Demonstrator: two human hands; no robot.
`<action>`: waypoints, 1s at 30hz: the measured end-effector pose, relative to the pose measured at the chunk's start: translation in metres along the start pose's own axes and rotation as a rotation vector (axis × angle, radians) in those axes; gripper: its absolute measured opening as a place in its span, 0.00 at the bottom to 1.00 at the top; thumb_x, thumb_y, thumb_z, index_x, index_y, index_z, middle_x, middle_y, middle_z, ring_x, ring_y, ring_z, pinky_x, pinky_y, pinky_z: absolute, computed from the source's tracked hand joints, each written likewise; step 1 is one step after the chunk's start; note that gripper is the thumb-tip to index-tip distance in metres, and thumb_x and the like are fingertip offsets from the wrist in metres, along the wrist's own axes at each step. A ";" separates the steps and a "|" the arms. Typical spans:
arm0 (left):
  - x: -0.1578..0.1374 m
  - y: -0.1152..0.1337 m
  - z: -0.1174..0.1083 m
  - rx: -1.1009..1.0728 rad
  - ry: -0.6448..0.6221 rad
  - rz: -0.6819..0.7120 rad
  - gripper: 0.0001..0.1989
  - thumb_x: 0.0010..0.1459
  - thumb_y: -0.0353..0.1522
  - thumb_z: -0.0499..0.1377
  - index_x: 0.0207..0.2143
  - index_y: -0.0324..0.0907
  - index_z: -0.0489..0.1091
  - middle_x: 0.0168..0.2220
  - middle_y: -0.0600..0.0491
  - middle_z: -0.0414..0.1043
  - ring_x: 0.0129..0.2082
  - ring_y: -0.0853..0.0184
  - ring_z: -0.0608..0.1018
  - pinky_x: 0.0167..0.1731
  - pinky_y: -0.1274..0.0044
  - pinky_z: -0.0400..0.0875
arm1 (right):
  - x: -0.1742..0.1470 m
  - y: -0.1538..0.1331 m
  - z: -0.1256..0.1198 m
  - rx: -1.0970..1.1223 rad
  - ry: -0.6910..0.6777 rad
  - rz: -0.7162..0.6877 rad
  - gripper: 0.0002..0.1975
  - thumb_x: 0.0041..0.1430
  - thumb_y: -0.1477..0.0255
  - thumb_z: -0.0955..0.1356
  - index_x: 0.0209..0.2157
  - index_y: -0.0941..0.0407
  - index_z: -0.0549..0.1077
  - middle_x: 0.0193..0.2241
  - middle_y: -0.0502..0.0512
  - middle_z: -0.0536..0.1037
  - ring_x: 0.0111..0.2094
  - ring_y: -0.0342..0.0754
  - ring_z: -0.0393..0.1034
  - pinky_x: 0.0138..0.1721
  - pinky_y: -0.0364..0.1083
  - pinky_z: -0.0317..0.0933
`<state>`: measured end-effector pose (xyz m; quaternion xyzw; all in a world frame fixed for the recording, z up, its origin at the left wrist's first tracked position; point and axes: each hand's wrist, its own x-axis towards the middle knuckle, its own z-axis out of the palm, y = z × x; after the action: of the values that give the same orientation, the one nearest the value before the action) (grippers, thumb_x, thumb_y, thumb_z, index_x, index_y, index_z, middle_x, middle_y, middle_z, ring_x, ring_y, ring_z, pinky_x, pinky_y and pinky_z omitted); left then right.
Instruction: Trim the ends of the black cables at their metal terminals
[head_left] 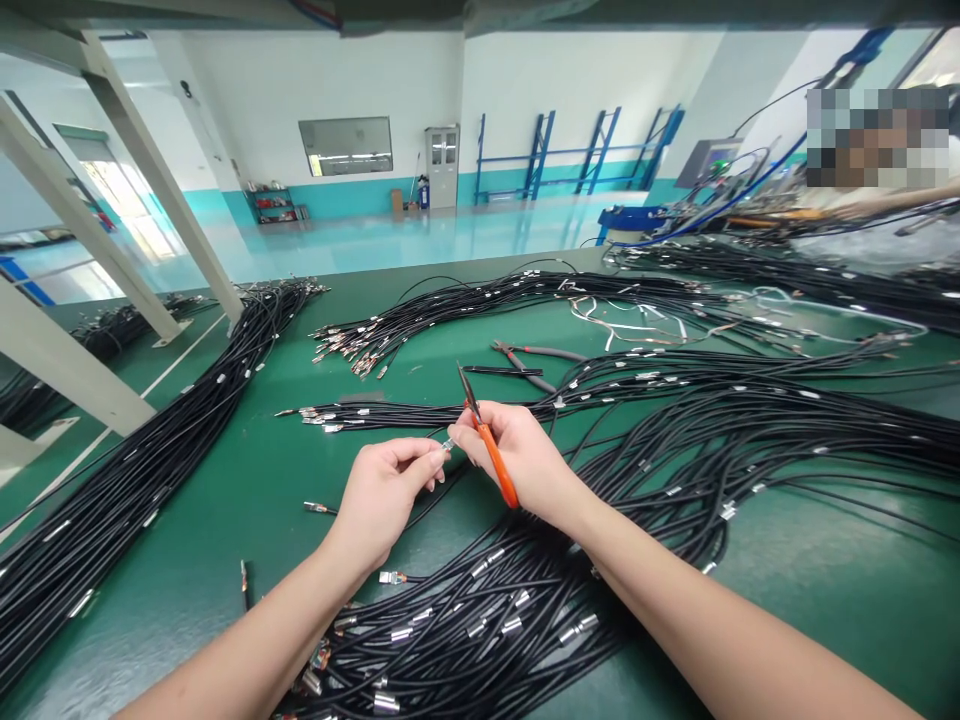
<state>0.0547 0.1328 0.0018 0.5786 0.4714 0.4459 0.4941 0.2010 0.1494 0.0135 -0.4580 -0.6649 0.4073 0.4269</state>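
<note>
In the middle of the head view, my left hand (394,490) pinches a small silvery connector (448,444) at a cable's end between thumb and fingertips. My right hand (521,455) is closed around an orange-handled pointed tool (495,462). Its dark narrow tip points up and away; whether it is scissors or pliers is unclear. The right fingertips also meet the connector, close to the left ones. Below both hands spreads a bundle of black cables (465,610) with metal-ended plugs. One loose plug (391,578) lies below my left wrist.
Red-and-grey pliers (521,362) lie beyond my hands on the green table (420,350). More black cable bundles lie left (187,420), at the back (510,290) and right. Pale posts (161,170) rise at the left. A co-worker's arm (892,203) reaches in at upper right.
</note>
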 end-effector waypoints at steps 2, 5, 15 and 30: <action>0.000 0.000 0.001 0.001 0.001 0.001 0.11 0.49 0.33 0.57 0.17 0.39 0.65 0.19 0.56 0.64 0.23 0.71 0.65 0.29 0.78 0.58 | 0.000 0.000 0.001 0.006 -0.004 0.008 0.12 0.50 0.65 0.64 0.21 0.57 0.62 0.15 0.43 0.58 0.17 0.37 0.48 0.18 0.39 0.46; 0.000 0.000 0.002 0.011 0.005 0.004 0.11 0.49 0.33 0.57 0.17 0.39 0.65 0.19 0.56 0.63 0.23 0.71 0.65 0.28 0.78 0.59 | -0.001 -0.001 0.001 0.020 -0.001 0.021 0.13 0.50 0.63 0.65 0.21 0.57 0.62 0.15 0.43 0.57 0.16 0.37 0.48 0.18 0.39 0.46; 0.017 0.018 -0.024 0.016 0.313 0.095 0.09 0.47 0.36 0.58 0.28 0.37 0.70 0.24 0.54 0.68 0.27 0.70 0.68 0.31 0.78 0.63 | 0.010 0.004 -0.011 -0.062 -0.019 -0.005 0.08 0.49 0.68 0.65 0.27 0.59 0.69 0.25 0.52 0.73 0.27 0.44 0.66 0.31 0.43 0.60; 0.004 0.027 -0.055 1.141 -0.062 0.051 0.09 0.41 0.22 0.58 0.13 0.39 0.68 0.18 0.47 0.70 0.27 0.56 0.74 0.32 0.68 0.62 | 0.014 0.025 -0.005 -0.696 -0.090 -0.096 0.07 0.49 0.74 0.61 0.26 0.57 0.69 0.25 0.56 0.75 0.26 0.48 0.68 0.28 0.44 0.59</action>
<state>0.0043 0.1430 0.0346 0.7778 0.6086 0.1154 0.1061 0.2094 0.1701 -0.0052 -0.5258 -0.8028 0.1555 0.2341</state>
